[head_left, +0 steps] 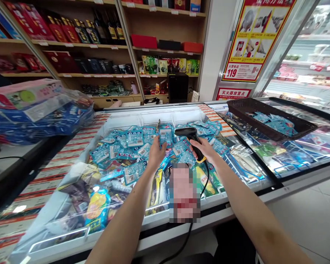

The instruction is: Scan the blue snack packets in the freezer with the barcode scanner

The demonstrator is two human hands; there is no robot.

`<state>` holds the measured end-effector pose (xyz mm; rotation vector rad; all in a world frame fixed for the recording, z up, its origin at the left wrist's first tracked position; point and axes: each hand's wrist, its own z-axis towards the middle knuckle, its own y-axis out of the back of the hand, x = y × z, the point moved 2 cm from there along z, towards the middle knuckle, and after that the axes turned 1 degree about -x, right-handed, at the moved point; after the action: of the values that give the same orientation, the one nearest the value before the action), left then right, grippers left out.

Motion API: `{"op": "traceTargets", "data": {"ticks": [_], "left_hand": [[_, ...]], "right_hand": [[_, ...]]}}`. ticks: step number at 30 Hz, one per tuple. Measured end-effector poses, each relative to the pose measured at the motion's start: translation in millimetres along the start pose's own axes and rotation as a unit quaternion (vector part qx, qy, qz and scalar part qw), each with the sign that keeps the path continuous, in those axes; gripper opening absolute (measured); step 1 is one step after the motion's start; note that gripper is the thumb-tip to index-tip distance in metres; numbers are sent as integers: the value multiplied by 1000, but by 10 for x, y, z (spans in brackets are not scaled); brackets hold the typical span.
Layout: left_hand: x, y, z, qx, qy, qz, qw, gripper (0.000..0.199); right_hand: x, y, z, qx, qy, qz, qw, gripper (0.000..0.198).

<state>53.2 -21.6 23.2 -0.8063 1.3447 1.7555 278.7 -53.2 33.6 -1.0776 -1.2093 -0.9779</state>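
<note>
In the head view, my left hand [156,151] holds a small blue packet [165,136] upright, its white barcode label facing me. A slim pen-like object [158,125] sticks up beside those fingers; whether I hold it too is unclear. My right hand [205,148] is wrapped round the grip of a black and yellow barcode scanner [185,131], whose head points left toward the packet. From the scanner's handle a black cord [207,179] hangs down. Many similar blue packets [134,172] lie spread on the glass top of the freezer [156,242] under my hands.
A dark brown tray [305,126] with more blue packets rests on the freezer at the right. Plastic-wrapped boxes [24,121] are stacked at the left. A pixelated patch covers the front middle. Shelves [167,51] of bottles and boxes stand behind.
</note>
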Motion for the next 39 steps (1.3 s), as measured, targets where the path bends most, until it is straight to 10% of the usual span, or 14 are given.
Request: {"op": "traceTargets", "data": {"ticks": [39], "left_hand": [[210,-33,131,-54,-57,51,996,53]], "right_hand": [[52,-156,11,51,21,31,998,39]]}}
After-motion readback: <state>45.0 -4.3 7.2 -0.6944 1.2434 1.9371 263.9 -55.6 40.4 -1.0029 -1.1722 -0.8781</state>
